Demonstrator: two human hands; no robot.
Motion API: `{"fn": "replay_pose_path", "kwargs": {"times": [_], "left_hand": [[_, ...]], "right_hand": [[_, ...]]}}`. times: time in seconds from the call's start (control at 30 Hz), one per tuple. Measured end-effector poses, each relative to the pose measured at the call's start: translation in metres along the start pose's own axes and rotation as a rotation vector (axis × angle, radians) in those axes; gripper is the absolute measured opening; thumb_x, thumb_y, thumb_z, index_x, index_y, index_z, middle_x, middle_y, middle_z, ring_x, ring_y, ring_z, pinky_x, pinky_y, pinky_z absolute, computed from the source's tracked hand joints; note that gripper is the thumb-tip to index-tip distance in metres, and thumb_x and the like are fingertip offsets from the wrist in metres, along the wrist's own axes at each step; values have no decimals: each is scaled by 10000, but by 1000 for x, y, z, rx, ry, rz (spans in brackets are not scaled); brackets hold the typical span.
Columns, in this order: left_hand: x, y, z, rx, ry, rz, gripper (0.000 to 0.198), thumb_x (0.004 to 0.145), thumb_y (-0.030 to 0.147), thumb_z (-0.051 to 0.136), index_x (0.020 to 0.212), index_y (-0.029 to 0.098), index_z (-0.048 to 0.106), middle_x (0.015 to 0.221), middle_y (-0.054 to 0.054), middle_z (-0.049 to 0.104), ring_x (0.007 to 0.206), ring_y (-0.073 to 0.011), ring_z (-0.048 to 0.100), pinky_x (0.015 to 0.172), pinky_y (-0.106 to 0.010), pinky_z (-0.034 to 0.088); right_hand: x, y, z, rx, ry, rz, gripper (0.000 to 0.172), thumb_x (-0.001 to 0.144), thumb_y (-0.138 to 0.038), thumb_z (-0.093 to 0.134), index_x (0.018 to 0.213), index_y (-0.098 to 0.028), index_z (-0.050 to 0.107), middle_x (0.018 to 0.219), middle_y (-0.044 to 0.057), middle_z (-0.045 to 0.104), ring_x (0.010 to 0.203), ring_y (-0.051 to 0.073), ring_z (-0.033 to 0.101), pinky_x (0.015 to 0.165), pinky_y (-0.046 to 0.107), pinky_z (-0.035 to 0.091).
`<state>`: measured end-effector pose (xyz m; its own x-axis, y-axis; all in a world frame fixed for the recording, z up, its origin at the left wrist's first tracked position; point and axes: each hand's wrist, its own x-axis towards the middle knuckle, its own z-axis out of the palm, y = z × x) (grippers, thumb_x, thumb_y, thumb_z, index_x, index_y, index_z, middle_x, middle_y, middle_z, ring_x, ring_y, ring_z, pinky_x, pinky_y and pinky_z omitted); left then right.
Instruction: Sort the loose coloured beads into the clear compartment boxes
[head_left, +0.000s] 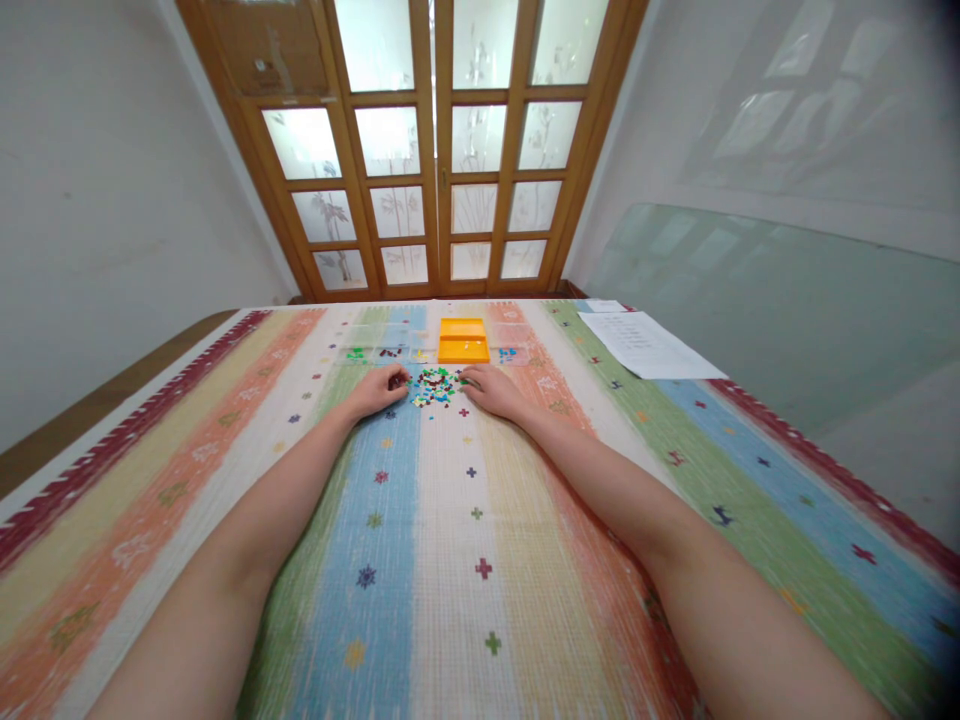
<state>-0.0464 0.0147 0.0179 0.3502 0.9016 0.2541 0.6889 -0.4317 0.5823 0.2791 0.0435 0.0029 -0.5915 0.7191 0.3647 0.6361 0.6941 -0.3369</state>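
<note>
A loose pile of small green, blue, dark red and yellow pieces (436, 387) lies on the striped cloth between my hands. My left hand (380, 389) is at the pile's left edge, its fingers curled together; whatever they hold is too small to name. My right hand (490, 388) rests at the right edge, fingertips touching the outer pieces, and what is under them is hidden. Behind the pile is an open orange box (463, 350). Clear containers flank it, with green pieces (356, 355), dark red pieces (391, 352) and yellow pieces (421, 356) on the left, blue pieces (508, 354) on the right.
Printed paper sheets (646, 345) lie on the table's far right. A striped tablecloth (450, 600) covers the table. Beyond its far edge stand wooden doors (439, 185) with glass panes, and a glass panel (750, 290) leans along the right wall.
</note>
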Motion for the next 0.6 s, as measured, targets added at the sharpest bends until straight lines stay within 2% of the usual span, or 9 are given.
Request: {"fn": "replay_pose_path", "kwargs": {"times": [0.13,0.37,0.6], "left_hand": [[1,1,1,2,-18,31,290,875,445,626,1010,207,722,870,-36,712,778,-199,609,726,-320,486],[1,1,2,53,-5,10,238,881,450,646,940,221,677,807,-18,674,743,-195,593,708,-318,475],[2,-4,2,-28,106,-24,227,916,433,613,975,229,696,913,-29,735,838,-212,656,796,-333,512]], "right_hand": [[0,-1,-1,-1,0,-11,275,1012,-238,595,1239,-200,745,1295,116,719,1228,254,633,1064,380,475],[0,-3,-2,-14,-13,0,280,1018,-248,588,1246,-201,744,1278,115,724,1210,250,637,1055,383,479],[0,-4,-4,-22,-21,-8,280,1017,-233,584,1245,-201,744,1285,113,722,1214,249,634,1052,372,477]]}}
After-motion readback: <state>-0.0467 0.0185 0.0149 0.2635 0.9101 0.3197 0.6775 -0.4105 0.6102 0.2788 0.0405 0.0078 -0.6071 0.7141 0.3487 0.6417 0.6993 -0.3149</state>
